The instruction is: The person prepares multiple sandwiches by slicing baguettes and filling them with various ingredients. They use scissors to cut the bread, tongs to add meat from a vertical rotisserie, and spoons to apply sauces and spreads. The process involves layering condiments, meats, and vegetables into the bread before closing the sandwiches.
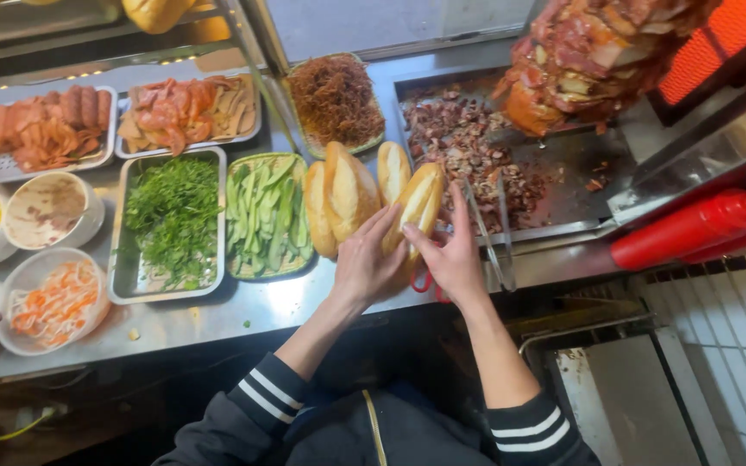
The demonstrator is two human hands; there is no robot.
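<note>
Both my hands hold one golden baguette [418, 200] over the steel counter's front edge. My left hand [367, 259] grips it from the left, fingers along the crust. My right hand [452, 255] pinches it from the right, and something red shows under that palm. Three more baguettes [349, 194] lean together just left of it. Metal tongs [494, 237] lie beside my right hand.
Trays hold green herbs [173, 216], cucumber strips [267, 216], sliced meats [187, 112], shredded dried meat [335, 99] and chopped grilled meat [463, 138]. A meat spit [593, 56] hangs at the right before a glowing heater. Red squeeze bottles [692, 229] lie right; bowls [49, 302] stand left.
</note>
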